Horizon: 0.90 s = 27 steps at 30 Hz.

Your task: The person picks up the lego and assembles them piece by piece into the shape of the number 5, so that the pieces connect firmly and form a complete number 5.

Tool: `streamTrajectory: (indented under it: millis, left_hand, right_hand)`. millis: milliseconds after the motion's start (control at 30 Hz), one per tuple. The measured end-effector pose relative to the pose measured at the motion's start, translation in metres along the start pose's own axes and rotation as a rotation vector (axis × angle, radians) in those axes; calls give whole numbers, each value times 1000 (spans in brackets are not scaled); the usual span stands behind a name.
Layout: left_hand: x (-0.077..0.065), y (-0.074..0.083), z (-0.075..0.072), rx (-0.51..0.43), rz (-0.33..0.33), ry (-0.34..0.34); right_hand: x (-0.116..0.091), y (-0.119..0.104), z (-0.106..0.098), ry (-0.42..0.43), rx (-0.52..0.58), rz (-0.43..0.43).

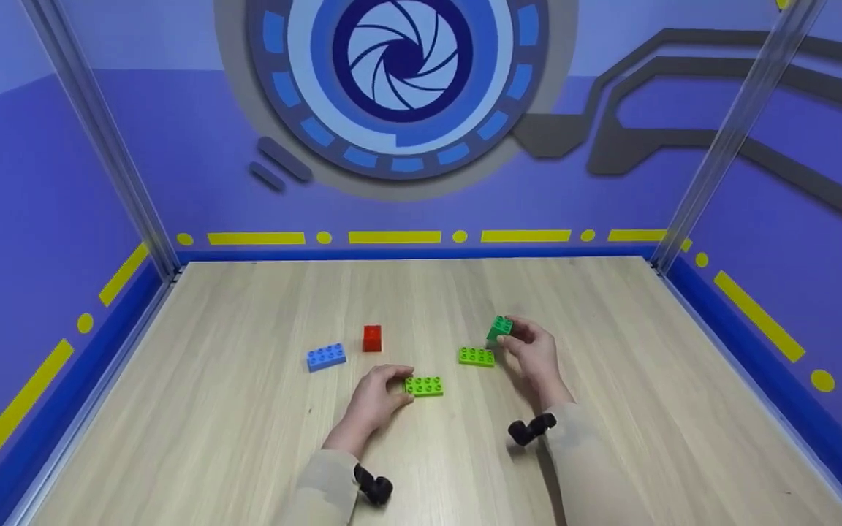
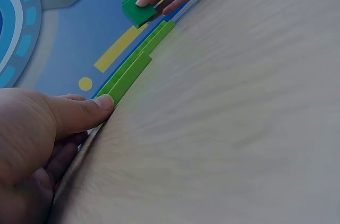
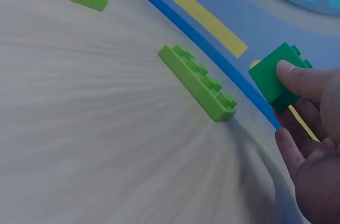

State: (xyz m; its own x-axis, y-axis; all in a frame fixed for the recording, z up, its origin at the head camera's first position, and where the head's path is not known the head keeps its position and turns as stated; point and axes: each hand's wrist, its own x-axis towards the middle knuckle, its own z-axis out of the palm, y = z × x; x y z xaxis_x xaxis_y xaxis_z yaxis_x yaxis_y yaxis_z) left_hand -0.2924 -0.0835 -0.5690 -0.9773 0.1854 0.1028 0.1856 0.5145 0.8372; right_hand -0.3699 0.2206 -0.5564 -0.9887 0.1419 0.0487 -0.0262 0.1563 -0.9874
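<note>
My left hand (image 1: 376,398) pinches the left end of a light green toy building brick (image 1: 424,387), with two rows of studs, lying flat on the table. In the left wrist view the thumb presses against the end of that brick (image 2: 130,78). My right hand (image 1: 538,356) holds a dark green building brick (image 1: 499,329) between thumb and fingers, raised above the table and tilted. Just below it in the head view lies a second light green brick (image 1: 476,357), studs up, apart from the dark green brick (image 3: 271,80) in the right wrist view.
A blue brick (image 1: 327,357) lies left of the left hand, studs up. Behind that hand stands a red brick (image 1: 372,339). The wooden table (image 1: 245,438) is bounded by printed blue walls (image 1: 194,161) and metal corner posts (image 1: 103,139).
</note>
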Motion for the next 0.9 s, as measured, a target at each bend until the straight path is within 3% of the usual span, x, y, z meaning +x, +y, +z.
streamTrajectory:
  millis: [500, 900]
  left_hand:
    - [-1, -1, 0, -3, 12, -2]
    - [-1, -3, 0, -9, 18, 7]
  right_hand:
    - [-21, -10, 25, -139, 31, -24]
    - [-34, -10, 46, -215, -54, -59]
